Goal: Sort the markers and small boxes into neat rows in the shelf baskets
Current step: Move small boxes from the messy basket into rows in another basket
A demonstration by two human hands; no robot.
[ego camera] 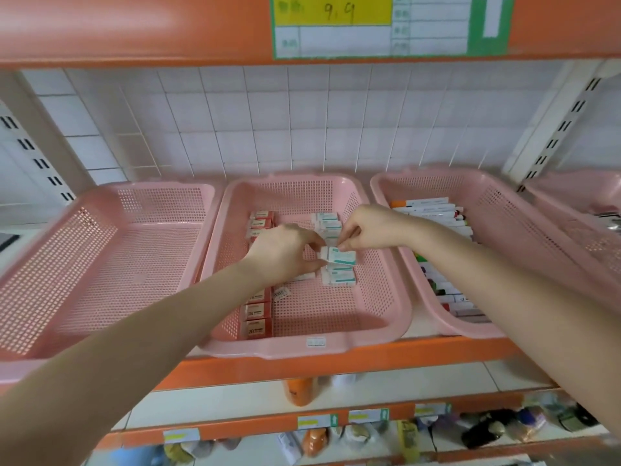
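Both hands meet over the middle pink basket point(386, 307). My left hand point(285, 253) pinches the left end of a small white-and-teal box point(341, 256), and my right hand point(366, 230) pinches its top right edge. Several more white-and-teal boxes point(337, 276) lie in a column under and behind it. A column of red boxes point(258, 312) runs along the basket's left side, partly hidden by my left hand. Markers point(437, 213) lie in rows in the right pink basket point(504, 210), partly covered by my right forearm.
The left pink basket point(111, 253) holds nothing. A fourth pink basket point(584, 200) shows at the far right. The upper orange shelf carries a price label point(336, 25) overhead. Lower shelves hold an orange bottle point(300, 391) and assorted goods.
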